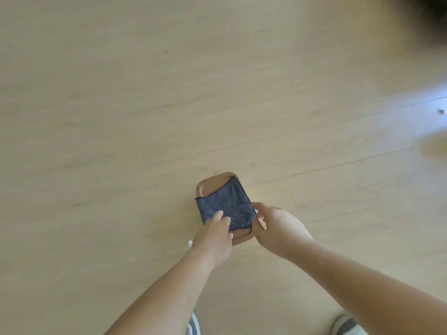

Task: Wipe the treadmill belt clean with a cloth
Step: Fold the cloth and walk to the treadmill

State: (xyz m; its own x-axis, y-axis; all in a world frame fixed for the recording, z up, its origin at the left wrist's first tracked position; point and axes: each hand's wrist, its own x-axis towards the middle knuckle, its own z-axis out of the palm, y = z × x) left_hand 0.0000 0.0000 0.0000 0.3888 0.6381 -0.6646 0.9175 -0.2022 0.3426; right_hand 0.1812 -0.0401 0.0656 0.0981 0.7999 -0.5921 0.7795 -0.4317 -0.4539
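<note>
Our right grip had its thumb and curled fingers closed on the right edge of the cloth, pinching the fabric there. Our left grip lay on the near left corner of the same cloth, with one finger stretched flat on it. We could not tell whether the rest of that grip pinched the cloth or only rested on it, as the back of the hand hid them.

We saw the cloth, blue-grey with a dark hem, lying spread over a brown tray with rounded corners. It covered most of the tray and left the far left part bare. The tray sat flat on a pale wooden floor, ahead of our two shoes, which showed at the lower border. A small white scrap lay on the floor just left of our left grip.
</note>
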